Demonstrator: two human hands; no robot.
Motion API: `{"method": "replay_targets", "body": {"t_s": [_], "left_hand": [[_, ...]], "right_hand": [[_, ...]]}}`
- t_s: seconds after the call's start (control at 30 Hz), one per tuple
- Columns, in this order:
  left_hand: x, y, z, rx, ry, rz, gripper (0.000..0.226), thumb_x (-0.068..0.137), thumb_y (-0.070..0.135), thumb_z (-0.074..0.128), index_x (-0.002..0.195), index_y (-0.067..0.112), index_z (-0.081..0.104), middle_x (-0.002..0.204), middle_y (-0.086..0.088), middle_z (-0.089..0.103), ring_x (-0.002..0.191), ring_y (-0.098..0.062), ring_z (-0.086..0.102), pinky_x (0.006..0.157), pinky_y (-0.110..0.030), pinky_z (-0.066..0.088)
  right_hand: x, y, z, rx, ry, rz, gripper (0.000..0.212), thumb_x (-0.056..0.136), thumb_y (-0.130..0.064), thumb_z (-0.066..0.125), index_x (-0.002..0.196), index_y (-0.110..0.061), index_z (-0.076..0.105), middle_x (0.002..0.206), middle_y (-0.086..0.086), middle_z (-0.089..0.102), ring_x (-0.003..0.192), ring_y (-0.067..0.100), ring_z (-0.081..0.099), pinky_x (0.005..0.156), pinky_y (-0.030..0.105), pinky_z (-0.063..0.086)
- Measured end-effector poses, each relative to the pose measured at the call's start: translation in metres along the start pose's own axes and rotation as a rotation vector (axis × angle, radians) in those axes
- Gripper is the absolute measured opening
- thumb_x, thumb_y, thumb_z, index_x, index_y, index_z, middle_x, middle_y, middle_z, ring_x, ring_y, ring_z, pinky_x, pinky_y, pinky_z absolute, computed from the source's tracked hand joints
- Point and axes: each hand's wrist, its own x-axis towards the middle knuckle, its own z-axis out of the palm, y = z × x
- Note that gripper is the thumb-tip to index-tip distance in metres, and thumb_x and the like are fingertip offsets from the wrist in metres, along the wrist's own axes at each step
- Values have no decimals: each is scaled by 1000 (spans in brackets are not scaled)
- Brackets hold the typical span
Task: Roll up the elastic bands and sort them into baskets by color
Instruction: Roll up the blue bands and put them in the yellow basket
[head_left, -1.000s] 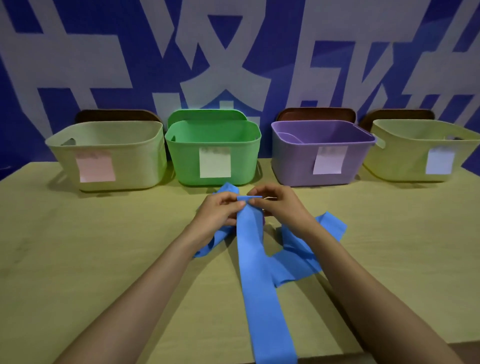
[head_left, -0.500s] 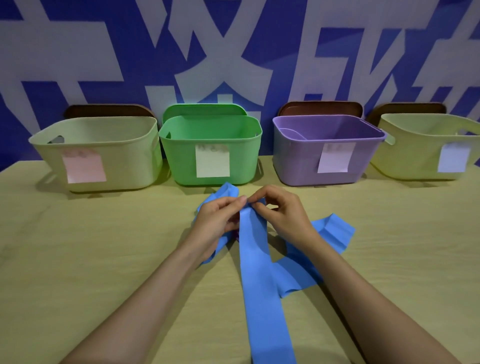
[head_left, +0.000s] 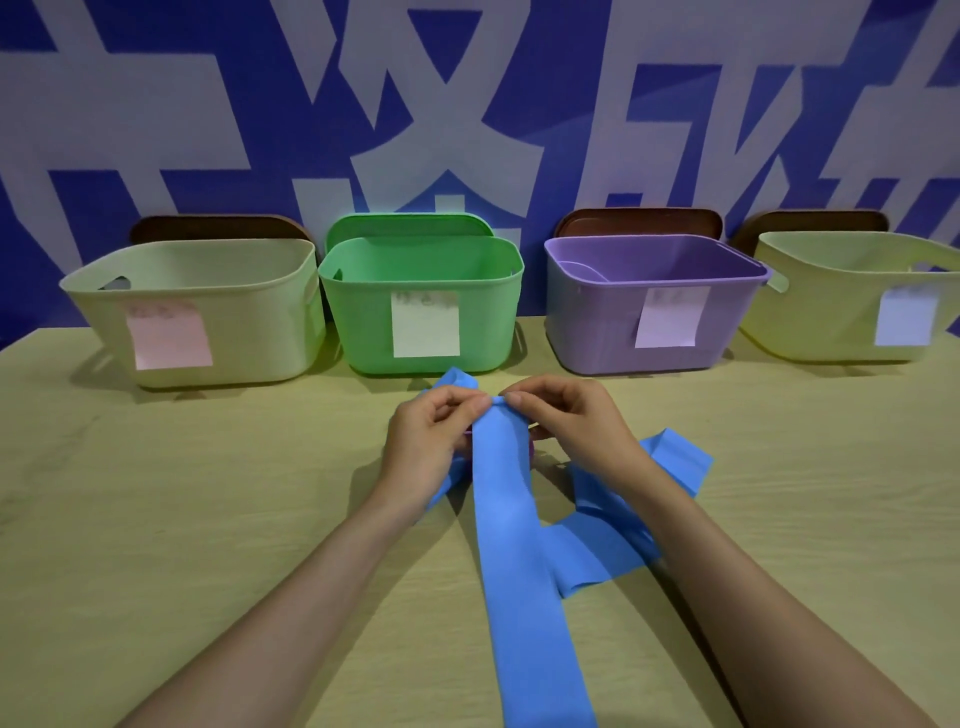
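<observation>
A long blue elastic band runs down the wooden table from my hands to the near edge. My left hand and my right hand pinch its far end between thumbs and fingers, where the band curls into a small fold. More blue band lies loosely under and to the right of my right wrist, and a bit pokes out behind my left hand. A sliver of purple shows under the fold.
Four baskets stand in a row at the back: a cream basket with a pink note, a green basket, a purple basket, and a cream basket with a bluish note. Lids lean on the blue wall behind them.
Both hands keep their pinch on the band's far end and the fold there looks slightly tighter. The view has shifted a little.
</observation>
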Motion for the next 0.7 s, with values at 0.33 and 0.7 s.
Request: {"method": "replay_targets", "body": {"t_s": [0.33, 0.7], "left_hand": [[-2, 1, 0, -85, -23, -34, 13, 86, 1, 63, 96, 6, 70, 94, -14, 71, 80, -16, 67, 74, -29, 56], [-2, -3, 2, -59, -56, -70, 20, 85, 2, 65, 102, 11, 67, 105, -18, 66, 98, -30, 64, 86, -46, 52]], "right_hand": [[-2, 0, -2, 149, 0, 52, 11, 86, -1, 65, 91, -9, 70, 85, 6, 70, 78, 6, 65, 68, 15, 49], [-3, 1, 0, 130, 40, 52, 15, 84, 7, 62, 85, -6, 69, 82, 3, 69, 76, 7, 64, 70, 17, 51]]}}
